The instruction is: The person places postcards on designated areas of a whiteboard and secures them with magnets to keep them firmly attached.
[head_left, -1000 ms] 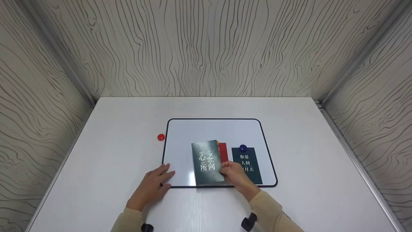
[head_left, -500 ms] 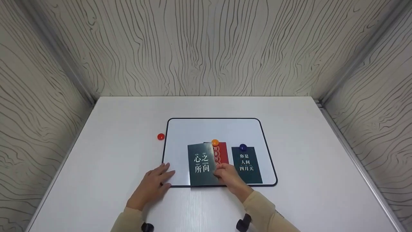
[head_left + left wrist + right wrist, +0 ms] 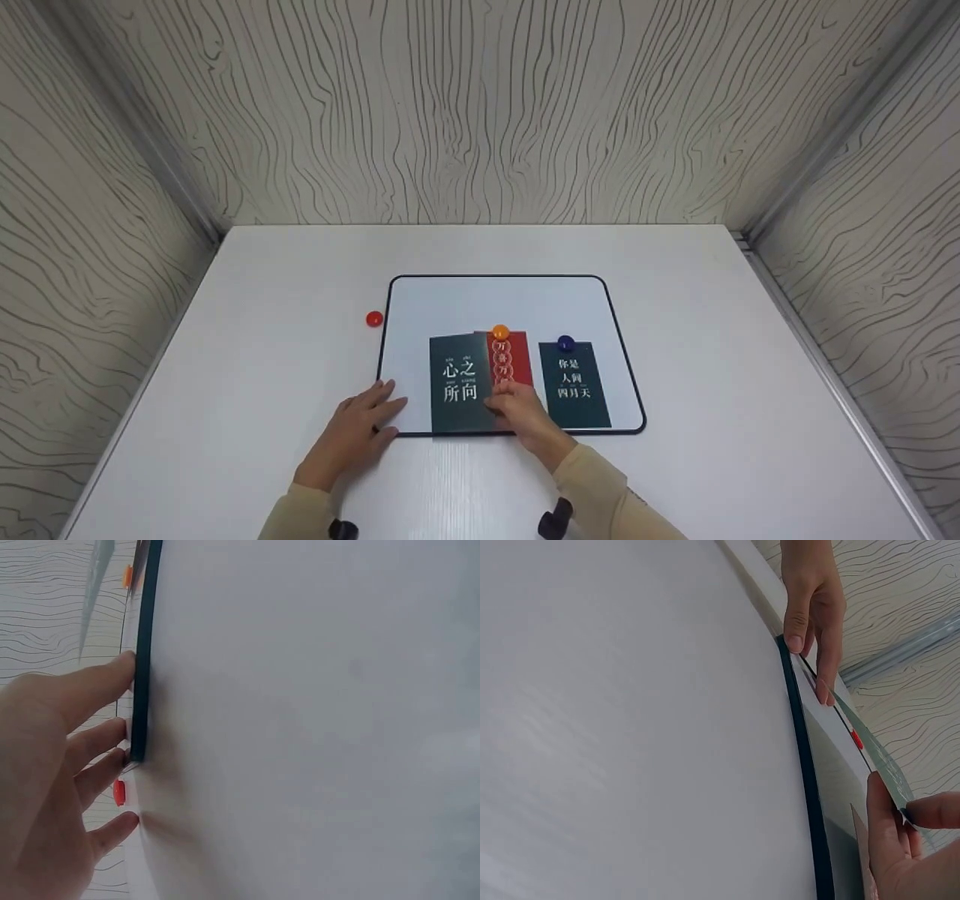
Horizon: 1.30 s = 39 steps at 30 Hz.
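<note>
My right hand [image 3: 523, 417] pinches the right edge of a dark green card [image 3: 459, 382] with white Chinese characters. In the right wrist view the card [image 3: 877, 750] is raised at a slant above the whiteboard, thumb on one face and fingers behind. It overlaps a red card [image 3: 519, 358], which has an orange round magnet [image 3: 500, 332] at its top. Fingers spread, my left hand [image 3: 358, 429] rests at the lower left corner of the black-framed whiteboard [image 3: 450, 300]. A second green card [image 3: 576, 405] lies right of my right hand, under a dark blue magnet [image 3: 565, 343].
A red round magnet [image 3: 374, 319] sits on the white table [image 3: 300, 300], just outside the board's left edge. The board lies flat. Wood-grain panels [image 3: 480, 112] rise behind the table and on both sides.
My right hand has carried the green card left and slightly down, uncovering more of the red card and its orange magnet. My left hand has stayed in place.
</note>
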Motion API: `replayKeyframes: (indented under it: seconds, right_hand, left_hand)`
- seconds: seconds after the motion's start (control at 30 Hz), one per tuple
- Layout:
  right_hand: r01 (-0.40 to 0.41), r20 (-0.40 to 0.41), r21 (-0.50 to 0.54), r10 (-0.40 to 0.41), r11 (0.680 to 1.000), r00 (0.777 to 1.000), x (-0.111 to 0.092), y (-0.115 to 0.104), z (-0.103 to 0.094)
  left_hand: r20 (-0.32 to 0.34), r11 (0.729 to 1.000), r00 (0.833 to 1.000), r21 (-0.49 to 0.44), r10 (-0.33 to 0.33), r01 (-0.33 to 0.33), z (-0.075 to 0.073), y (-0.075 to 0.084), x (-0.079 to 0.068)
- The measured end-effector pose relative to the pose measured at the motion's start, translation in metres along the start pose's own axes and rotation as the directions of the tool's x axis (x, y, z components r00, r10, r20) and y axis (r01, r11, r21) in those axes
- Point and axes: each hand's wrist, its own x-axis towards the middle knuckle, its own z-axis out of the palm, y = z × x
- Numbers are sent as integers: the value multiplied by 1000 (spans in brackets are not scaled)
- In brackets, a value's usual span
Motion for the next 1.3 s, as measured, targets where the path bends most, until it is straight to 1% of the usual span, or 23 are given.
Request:
replayKeyframes:
  seconds: [0.3,0.43,0.7,0.97,1.3]
  right_hand:
    - [-33,-23,-6,33,999,999,2,1,6]
    - [-28,-31,-4,27,1000,999,3,0,8]
    - [-24,-61,-18,23,1000,998,5,0,13]
    - [-20,-69,-49,16,999,998,5,0,18]
    - [6,-83,-57,-11,998,996,7,-1,23]
  left_hand:
    - [-11,1000,1000,8,1,-1,1,-1,0]
    - [-17,1000,1000,-1,6,-6,0,0,0]
    - [-4,1000,1000,-1,-10,10,0,1,0]
    - [-22,1000,1000,3,-7,7,0,2,-2]
    - [-10,1000,1000,-5,-11,11,1,1,0]
